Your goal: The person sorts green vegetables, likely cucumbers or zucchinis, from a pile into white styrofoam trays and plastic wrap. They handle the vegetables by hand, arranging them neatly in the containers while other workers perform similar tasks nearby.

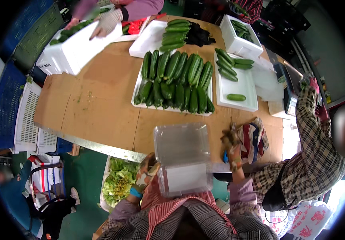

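Observation:
A clear plastic clamshell box (182,144) is spread open in front of my body, its lid over the table's near edge. A white rectangle (186,178) shows in its lower half. My left hand (145,173), in a patterned glove, grips the box's left side. My right hand (231,150), also gloved, is apart from the box on the right, fingers loosely extended and somewhat blurred. It is next to a striped cloth bundle (253,140); a small blue item (225,157) shows by its thumb side. Beyond the box, a white tray (140,103) is heaped with cucumbers (176,78) in two rows.
Another white tray (242,103) holds several cucumbers at right, beside a scale (290,86) where a person in plaid works. White foam boxes (70,54) stand farther back, one handled by another person. Leafy trimmings (120,180) fill a bin below the table; crates (27,114) line the left.

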The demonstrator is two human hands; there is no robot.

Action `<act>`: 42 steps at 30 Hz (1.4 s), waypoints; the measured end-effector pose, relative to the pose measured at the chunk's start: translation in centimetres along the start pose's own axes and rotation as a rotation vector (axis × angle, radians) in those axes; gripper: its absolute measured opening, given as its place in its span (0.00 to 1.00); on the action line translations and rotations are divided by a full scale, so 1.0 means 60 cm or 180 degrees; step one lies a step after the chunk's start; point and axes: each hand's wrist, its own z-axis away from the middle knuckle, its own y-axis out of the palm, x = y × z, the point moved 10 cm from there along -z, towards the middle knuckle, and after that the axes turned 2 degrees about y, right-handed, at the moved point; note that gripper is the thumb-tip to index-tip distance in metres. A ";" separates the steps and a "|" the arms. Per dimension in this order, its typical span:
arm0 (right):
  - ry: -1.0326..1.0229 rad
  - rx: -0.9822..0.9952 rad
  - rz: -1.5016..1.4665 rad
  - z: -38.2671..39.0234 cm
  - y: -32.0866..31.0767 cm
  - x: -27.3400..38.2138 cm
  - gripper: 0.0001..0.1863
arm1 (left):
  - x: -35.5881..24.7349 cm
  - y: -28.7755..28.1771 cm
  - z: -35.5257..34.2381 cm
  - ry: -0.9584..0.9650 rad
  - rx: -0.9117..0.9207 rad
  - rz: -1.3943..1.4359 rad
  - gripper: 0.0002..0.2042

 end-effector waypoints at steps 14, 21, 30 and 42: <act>0.0693 0.0255 0.1424 0.148 0.134 -0.027 0.32 | -0.051 -0.001 -0.139 0.0266 -0.0209 -0.0543 0.21; 0.0232 0.0444 0.1633 0.148 0.121 -0.012 0.35 | -0.001 -0.028 -0.083 0.0246 -0.0569 -0.0229 0.29; -0.0982 -0.0199 0.2742 -0.014 0.127 0.176 0.42 | -0.019 -0.029 0.031 0.0581 -0.0621 -0.0723 0.31; -0.0489 0.0857 0.4181 -0.162 0.271 0.169 0.35 | 0.065 -0.117 0.048 0.0304 -0.1060 0.0011 0.16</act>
